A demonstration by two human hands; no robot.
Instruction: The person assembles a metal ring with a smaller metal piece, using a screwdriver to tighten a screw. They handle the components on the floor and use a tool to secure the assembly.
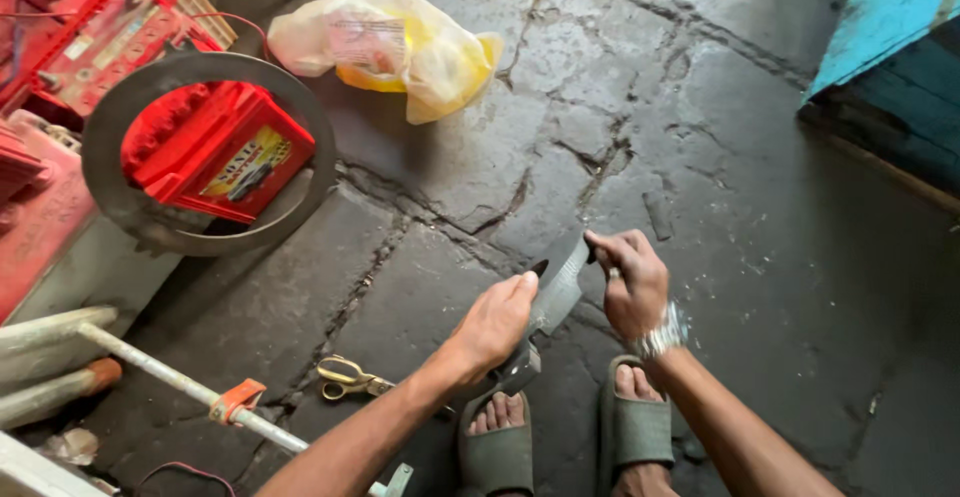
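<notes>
1. Head view, looking down past the knees: both hands meet over a cracked, dark stone floor (740,217), just above two feet in grey-green slide sandals (640,427).
2. The left hand (495,322) is curled over the near end of a grey metal strip (558,285), thumb lying flat along its face and fingers wrapped under, so it is closed on the piece.
3. The right hand (628,279) pinches the far upper end of the same strip between thumb and bent fingers; a ring shows on one finger and a metal watch (662,337) sits on the wrist.
4. The strip looks flat, dull grey and slightly bowed, wider in the middle between the two sets of fingers, with fine markings along one edge; its lower end below the left fingers runs into something darker that I cannot make out clearly.
5. Down-left of the left fingers, on the floor, lies a pair of scissors with yellow handles (345,377).
6. Well beyond the fingers to the upper left, a dark metal ring (300,172) leans over a red battery (215,152).
7. Farther up lies a crumpled yellow plastic bag (400,52).
8. A white pipe with an orange clip (235,400) crosses the lower left corner.
</notes>
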